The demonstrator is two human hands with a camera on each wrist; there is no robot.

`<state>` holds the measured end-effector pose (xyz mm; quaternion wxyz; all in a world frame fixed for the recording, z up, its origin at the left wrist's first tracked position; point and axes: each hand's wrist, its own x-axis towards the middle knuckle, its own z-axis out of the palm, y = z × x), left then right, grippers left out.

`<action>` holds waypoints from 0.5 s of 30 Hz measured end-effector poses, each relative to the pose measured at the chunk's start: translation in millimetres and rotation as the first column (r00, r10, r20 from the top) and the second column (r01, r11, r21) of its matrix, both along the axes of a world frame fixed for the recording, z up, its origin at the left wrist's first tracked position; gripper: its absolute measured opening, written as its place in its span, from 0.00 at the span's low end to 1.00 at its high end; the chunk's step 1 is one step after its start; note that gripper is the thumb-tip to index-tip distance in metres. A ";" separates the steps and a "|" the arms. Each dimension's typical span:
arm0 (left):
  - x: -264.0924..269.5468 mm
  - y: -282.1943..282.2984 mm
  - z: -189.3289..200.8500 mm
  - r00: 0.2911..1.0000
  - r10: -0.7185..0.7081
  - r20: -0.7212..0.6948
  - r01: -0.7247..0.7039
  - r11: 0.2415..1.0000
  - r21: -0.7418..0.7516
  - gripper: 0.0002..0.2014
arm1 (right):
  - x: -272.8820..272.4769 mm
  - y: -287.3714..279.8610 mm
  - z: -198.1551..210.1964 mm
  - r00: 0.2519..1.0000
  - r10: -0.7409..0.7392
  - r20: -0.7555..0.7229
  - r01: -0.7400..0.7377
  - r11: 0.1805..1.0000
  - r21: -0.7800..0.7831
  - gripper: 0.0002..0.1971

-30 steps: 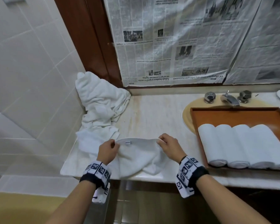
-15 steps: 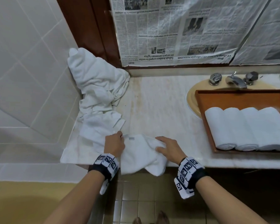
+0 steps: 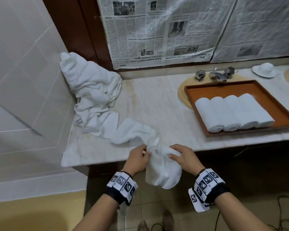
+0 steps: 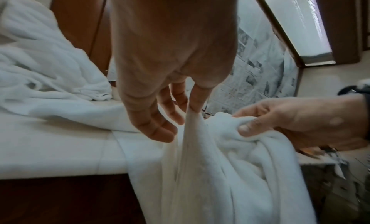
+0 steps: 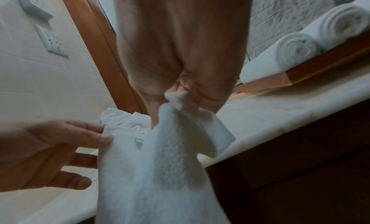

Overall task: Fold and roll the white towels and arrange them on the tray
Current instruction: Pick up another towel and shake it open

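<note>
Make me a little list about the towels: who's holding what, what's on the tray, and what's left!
left hand: pinches the towel's edge
right hand: grips the same towel
held towel: hangs off the counter's front edge
tray: orange-brown, over the sink
rolled towels: four, side by side on the tray
unfolded pile: heaped in the counter's left corner

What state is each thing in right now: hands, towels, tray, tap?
Left hand: pinches the held towel's edge.
Right hand: grips the held towel.
Held towel: unfolded, hanging off the counter edge.
Towel pile: crumpled, unrolled.
Rolled towels: four, side by side.
Tray: partly filled.
Tap: no water visible.
</note>
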<state>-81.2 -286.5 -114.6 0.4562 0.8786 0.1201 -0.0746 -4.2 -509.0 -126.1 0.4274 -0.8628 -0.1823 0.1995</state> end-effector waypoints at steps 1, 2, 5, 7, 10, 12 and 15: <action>0.5 8.1 -0.2 1.000 0.000 0.013 0.000 1.000 0.028 0.09 | -3.8 -1.1 2.4 1.000 -0.007 0.007 0.007 1.000 0.016 0.07; 2.3 15.6 -0.9 0.999 -0.012 0.030 0.010 0.998 0.061 0.13 | -7.1 -1.7 5.0 1.000 -0.011 0.014 0.011 0.999 0.030 0.07; 15.4 35.3 -5.9 0.989 -0.120 0.087 0.103 0.978 0.180 0.24 | -13.4 -0.8 12.7 1.000 -0.016 0.026 0.015 0.998 0.054 0.06; 28.9 42.9 -10.9 0.991 -0.117 0.069 0.098 0.968 0.229 0.20 | -13.8 -0.1 15.7 0.999 -0.019 0.027 0.018 0.998 0.052 0.06; 38.6 40.0 -18.6 0.990 -0.139 -0.032 0.142 0.953 0.268 0.13 | -10.8 -3.4 18.2 0.999 -0.025 0.021 0.023 0.997 0.068 0.05; 35.7 30.4 -19.8 0.985 -0.151 -0.084 0.168 0.948 0.270 0.08 | -6.0 -8.5 20.2 0.999 -0.028 0.019 0.026 0.996 0.081 0.04; 26.1 18.6 -20.7 0.984 -0.140 -0.112 0.156 0.976 0.153 0.03 | 2.6 -19.7 21.4 0.999 -0.002 0.052 -0.001 0.999 0.053 0.05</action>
